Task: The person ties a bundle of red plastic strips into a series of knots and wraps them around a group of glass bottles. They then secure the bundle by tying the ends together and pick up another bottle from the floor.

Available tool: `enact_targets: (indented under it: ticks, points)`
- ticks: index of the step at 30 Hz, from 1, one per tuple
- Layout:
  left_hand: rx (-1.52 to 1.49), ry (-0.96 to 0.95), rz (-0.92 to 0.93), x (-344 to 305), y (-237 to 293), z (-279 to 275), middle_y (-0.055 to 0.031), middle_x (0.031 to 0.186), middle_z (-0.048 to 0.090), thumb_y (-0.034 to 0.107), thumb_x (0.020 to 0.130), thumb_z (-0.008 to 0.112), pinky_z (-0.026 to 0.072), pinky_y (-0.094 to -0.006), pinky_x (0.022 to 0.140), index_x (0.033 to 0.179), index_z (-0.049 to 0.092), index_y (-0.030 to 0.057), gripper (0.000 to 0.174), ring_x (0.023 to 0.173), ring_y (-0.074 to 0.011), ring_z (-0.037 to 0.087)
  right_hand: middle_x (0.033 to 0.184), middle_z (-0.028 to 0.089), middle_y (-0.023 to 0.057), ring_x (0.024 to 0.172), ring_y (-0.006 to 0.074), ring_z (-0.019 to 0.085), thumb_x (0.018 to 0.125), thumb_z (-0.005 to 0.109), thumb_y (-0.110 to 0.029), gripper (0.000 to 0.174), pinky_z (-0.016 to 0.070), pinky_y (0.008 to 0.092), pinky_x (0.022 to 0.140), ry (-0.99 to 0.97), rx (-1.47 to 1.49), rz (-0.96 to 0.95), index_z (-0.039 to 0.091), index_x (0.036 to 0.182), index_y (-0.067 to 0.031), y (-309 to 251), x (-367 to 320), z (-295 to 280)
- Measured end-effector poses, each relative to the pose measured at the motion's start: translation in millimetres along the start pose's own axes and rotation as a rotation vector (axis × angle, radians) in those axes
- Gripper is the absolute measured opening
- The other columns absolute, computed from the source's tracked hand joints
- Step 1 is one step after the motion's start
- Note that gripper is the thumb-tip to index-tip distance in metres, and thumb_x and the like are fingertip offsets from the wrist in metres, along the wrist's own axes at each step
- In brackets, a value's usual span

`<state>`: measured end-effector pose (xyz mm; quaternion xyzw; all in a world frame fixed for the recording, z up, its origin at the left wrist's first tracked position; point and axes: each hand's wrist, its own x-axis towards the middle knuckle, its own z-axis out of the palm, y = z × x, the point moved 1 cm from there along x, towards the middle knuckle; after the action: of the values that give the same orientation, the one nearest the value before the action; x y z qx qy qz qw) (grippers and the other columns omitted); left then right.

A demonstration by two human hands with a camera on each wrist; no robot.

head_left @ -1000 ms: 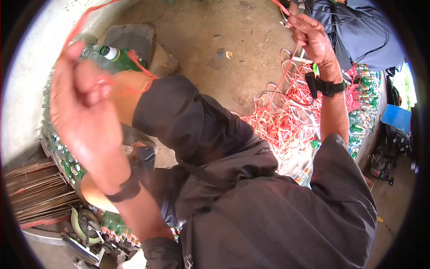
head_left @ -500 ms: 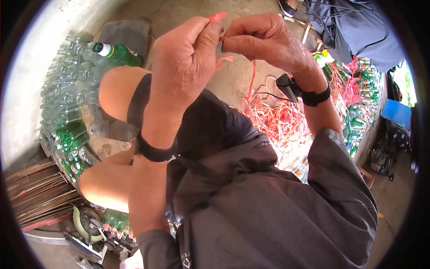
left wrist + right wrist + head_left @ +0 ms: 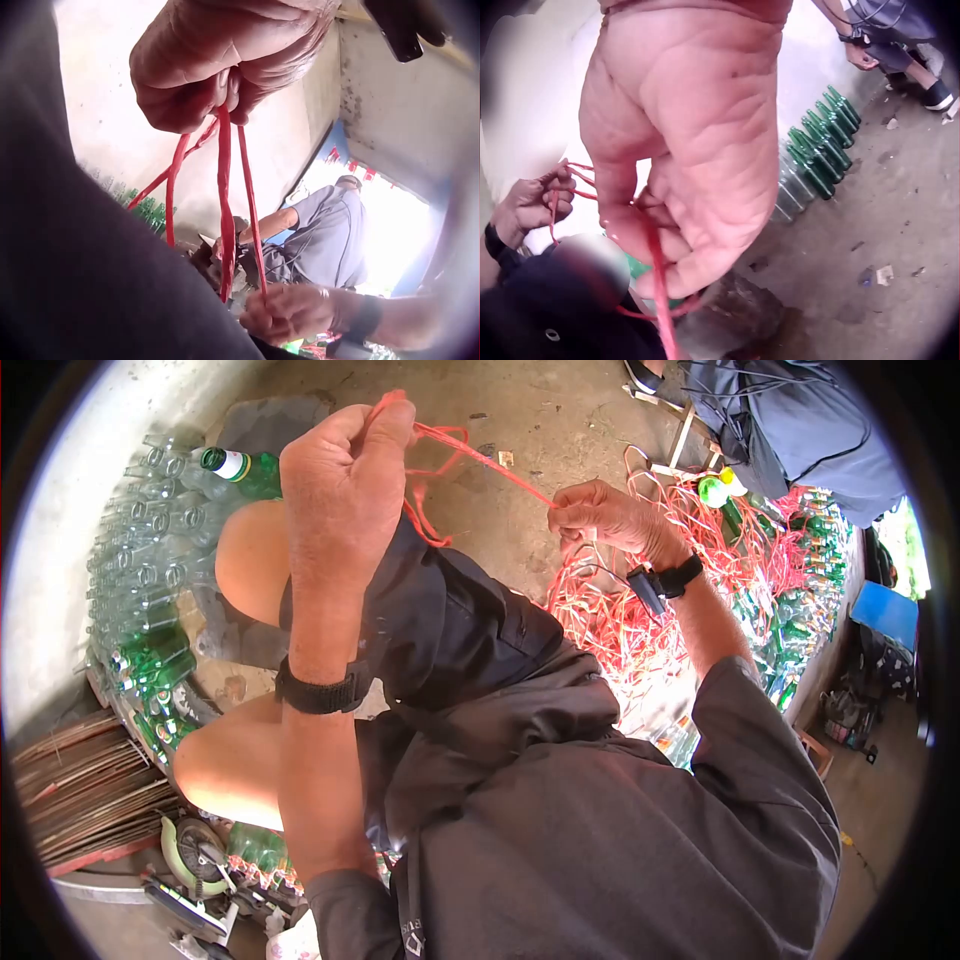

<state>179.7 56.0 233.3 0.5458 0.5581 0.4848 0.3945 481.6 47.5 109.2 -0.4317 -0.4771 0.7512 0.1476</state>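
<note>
My left hand (image 3: pixel 372 442) is raised in front of me, fingers curled round several loops of red plastic string (image 3: pixel 480 458). One strand runs taut, down and to the right, to my right hand (image 3: pixel 572 512), which pinches it between thumb and fingers. In the left wrist view the left hand (image 3: pixel 225 82) grips the red strands (image 3: pixel 223 195) hanging from it, and the right hand (image 3: pixel 289 313) holds their lower end. The right wrist view shows the right hand (image 3: pixel 656 247) closed on the string (image 3: pixel 660 300), with the left hand (image 3: pixel 544 199) beyond it.
A tangled pile of red string (image 3: pixel 640 630) lies on the concrete floor to my right. Rows of green glass bottles (image 3: pixel 150 620) stand at my left knee, more bottles (image 3: pixel 810 560) at the far right. Another seated person (image 3: pixel 790 430) is opposite. Tools (image 3: pixel 190 860) lie lower left.
The hands, close together at the top half a second ago, have drawn apart. My right hand moved down and right, pulling a strand taut from the left hand's loops.
</note>
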Motion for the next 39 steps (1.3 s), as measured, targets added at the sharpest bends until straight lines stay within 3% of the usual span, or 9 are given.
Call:
enact_targets:
  ticks: [4,12,17,21,24,27,35,38,39]
  points:
    - [0.004,-0.022,-0.002,-1.2,-7.8,5.2,0.0032,0.058,0.049,0.02,0.093,0.067,0.0355,-0.0247,0.051,0.076,0.066,-0.0068,0.032,0.057,-0.0037,0.04,0.069,0.052,-0.0048,0.059,0.0052,0.044,0.097,0.064,-0.022,0.022,0.0397,0.0217,0.055,0.056,0.105,-0.033,0.068,0.095,0.0003,-2.1,-3.9,-6.6]
    - [-0.113,0.014,-0.009,-0.9,1.6,11.7,0.0063,0.06,0.045,0.019,0.093,0.067,0.0296,-0.0235,0.05,0.076,0.066,-0.0062,0.031,0.058,-0.0025,0.035,0.062,0.039,-0.0052,0.053,0.0051,0.031,0.101,0.059,-0.017,0.02,0.0249,0.0239,0.048,0.3,0.003,-0.283,0.066,0.096,0.0016,-76.1,-14.6,-58.2]
    - [-0.192,0.044,-0.034,-1.2,9.5,8.2,0.0078,0.063,0.045,0.019,0.095,0.066,0.028,-0.0218,0.051,0.079,0.067,-0.0057,0.029,0.06,-0.0012,0.035,0.061,0.039,-0.0061,0.054,0.007,0.032,0.098,0.064,-0.017,0.019,0.0272,0.0253,0.05,0.348,-0.002,-0.337,0.07,0.098,0.0004,-114.3,-16.6,-71.6]
    - [-0.207,0.032,-0.016,2.6,10.0,-2.5,0.0034,0.078,0.063,0.022,0.095,0.07,0.0354,-0.0184,0.052,0.097,0.074,0.0016,0.02,0.061,-0.0017,0.046,0.063,0.039,-0.0046,0.055,0.0069,0.03,0.101,0.059,-0.017,0.02,0.0249,0.0236,0.05,0.362,-0.021,-0.392,0.066,0.101,0.0022,-134.5,-18.1,-68.0]
    - [-0.223,0.06,-0.02,2.5,17.7,-3.9,0.0023,0.081,0.064,0.023,0.096,0.07,0.0372,-0.0191,0.053,0.098,0.074,0.0013,0.022,0.062,-0.0026,0.047,0.065,0.048,-0.0032,0.056,0.0078,0.042,0.102,0.059,-0.02,0.022,0.035,0.0233,0.053,0.28,-0.104,-0.391,0.066,0.103,0.0009,-153.1,-20.5,-60.6]
    - [-0.241,0.087,-0.017,3.4,22.3,-3.4,0.0022,0.08,0.063,0.024,0.096,0.07,0.0374,-0.02,0.054,0.097,0.074,0.0011,0.023,0.063,-0.0032,0.047,0.059,0.049,-0.0051,0.048,0.0044,0.035,0.095,0.068,-0.012,0.011,0.0244,0.0221,0.044,0.381,0.062,-0.474,0.071,0.091,-0.0017,-178.8,-20.0,-42.5]
    - [-0.242,0.147,-0.019,3.7,27.2,-9.0,0.002,0.077,0.061,0.023,0.096,0.069,0.0368,-0.0203,0.055,0.095,0.073,0.0,0.023,0.062,-0.0034,0.045,0.064,0.053,-0.0042,0.053,0.0054,0.039,0.099,0.064,-0.018,0.017,0.0297,0.0219,0.048,0.419,0.112,-0.555,0.07,0.093,-0.0029,-178.4,5.5,-39.0]
    - [-0.334,0.179,-0.05,4.0,34.6,-16.4,0.0019,0.075,0.061,0.023,0.095,0.071,0.0364,-0.0208,0.056,0.095,0.072,-0.0008,0.024,0.062,-0.0033,0.045,0.08,0.069,0.0028,0.078,0.0132,0.068,0.1,0.06,-0.024,0.025,0.0535,0.0256,0.07,0.243,-0.029,-0.443,0.07,0.105,-0.0018,-138.0,18.1,-55.6]
    - [-0.345,0.202,-0.037,6.1,37.8,-18.9,0.0021,0.073,0.06,0.024,0.095,0.071,0.0362,-0.0213,0.056,0.095,0.072,-0.001,0.025,0.062,-0.0035,0.045,0.08,0.069,0.0028,0.078,0.0132,0.068,0.1,0.06,-0.024,0.025,0.0535,0.0256,0.07,0.239,-0.026,-0.444,0.07,0.105,-0.0018,-128.9,21.2,-49.7]
